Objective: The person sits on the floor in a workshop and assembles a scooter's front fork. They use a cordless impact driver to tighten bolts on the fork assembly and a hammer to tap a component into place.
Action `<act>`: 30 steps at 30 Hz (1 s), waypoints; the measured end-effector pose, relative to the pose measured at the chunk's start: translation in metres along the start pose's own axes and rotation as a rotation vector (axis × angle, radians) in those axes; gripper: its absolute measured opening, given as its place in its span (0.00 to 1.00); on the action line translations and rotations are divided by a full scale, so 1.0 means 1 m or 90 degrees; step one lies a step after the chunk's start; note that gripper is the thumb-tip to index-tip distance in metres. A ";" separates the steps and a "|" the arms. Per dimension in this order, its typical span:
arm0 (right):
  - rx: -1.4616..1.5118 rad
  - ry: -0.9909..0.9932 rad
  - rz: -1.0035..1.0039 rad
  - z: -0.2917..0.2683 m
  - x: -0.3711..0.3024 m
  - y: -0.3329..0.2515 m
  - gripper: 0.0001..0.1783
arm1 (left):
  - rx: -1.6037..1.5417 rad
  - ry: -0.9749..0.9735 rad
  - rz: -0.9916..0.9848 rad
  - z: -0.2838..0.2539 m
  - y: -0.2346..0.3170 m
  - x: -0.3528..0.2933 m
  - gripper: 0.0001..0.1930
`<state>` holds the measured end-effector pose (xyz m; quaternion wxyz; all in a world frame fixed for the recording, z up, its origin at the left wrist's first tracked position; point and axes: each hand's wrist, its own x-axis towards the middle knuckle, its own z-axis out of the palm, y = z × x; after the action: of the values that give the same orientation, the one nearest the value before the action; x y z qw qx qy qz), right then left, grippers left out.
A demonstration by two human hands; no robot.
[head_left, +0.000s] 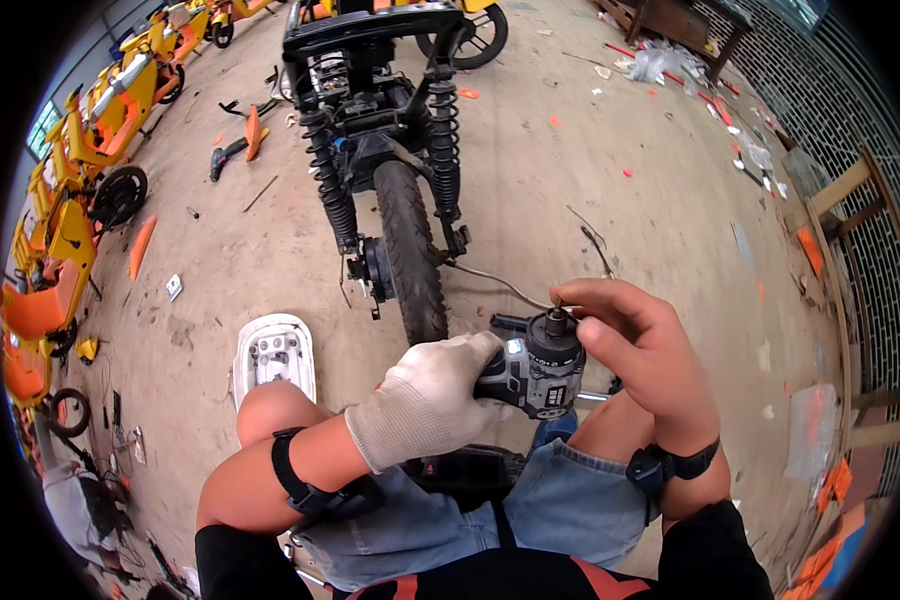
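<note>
My left hand, in a whitish knit glove, is wrapped round the grip of a grey and black cordless drill. The drill's nose points away from me and up, above my knees. At its chuck, my bare right hand curls its fingers round a short dark bit, the forefinger touching the tip and the thumb beside the chuck. Beyond the drill stands a stripped scooter frame, with its rear tyre toward me and coil-spring shocks on both sides.
A white plastic housing lies by my left knee. Another drill and orange panels lie on the floor to the left. Yellow scooters line the left side, where a person crouches. A wooden frame leans at right.
</note>
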<state>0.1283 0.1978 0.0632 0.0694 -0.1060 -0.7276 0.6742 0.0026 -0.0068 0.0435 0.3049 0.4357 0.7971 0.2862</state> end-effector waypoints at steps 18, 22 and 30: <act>0.054 0.031 0.013 0.004 0.004 0.015 0.08 | 0.106 -0.126 0.033 0.001 0.004 0.000 0.30; 0.088 0.045 -0.013 0.008 0.003 0.014 0.09 | 0.083 -0.119 0.060 0.002 0.001 -0.004 0.31; 0.033 -0.017 0.064 0.005 0.008 0.013 0.15 | 0.003 -0.196 -0.048 -0.007 0.015 -0.006 0.30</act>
<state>0.1200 0.1954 0.0496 0.0285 -0.1313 -0.7048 0.6966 0.0079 -0.0063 0.0599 0.4328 0.4447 0.7576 0.2025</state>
